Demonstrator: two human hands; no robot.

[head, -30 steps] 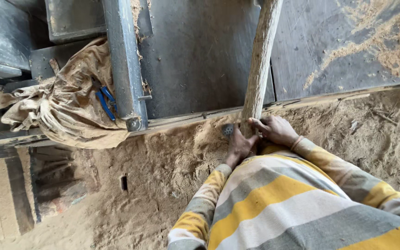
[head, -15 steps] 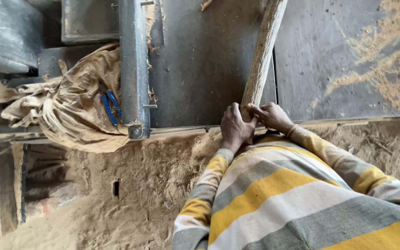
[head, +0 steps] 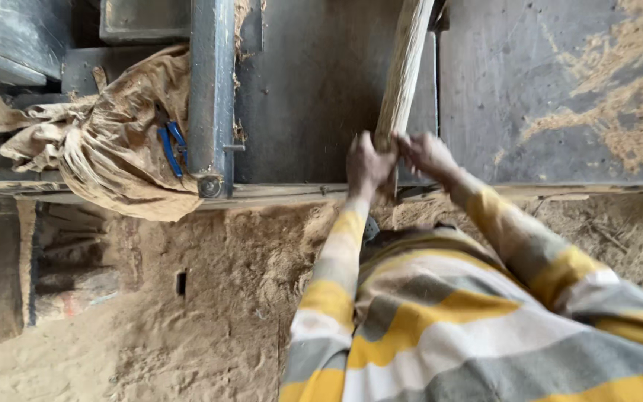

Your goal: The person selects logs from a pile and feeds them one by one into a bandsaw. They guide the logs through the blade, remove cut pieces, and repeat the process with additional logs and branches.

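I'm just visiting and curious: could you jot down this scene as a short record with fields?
Left hand: grips the near end of the wooden pole
Right hand: on the same end, beside the left
Pole: lies on the dark metal table
Beside: blue-handled pliers on crumpled sacking
Floor: sawdust

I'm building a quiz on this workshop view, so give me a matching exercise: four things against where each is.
Things:
1. wooden pole
2. blue-handled pliers
3. sawdust pile
4. cloth sack

Places:
A. top right of the metal table
B. left of the steel rail
C. on the sack
D. gripped by left hand and right hand

Pairs: 1-D, 2-C, 3-A, 4-B
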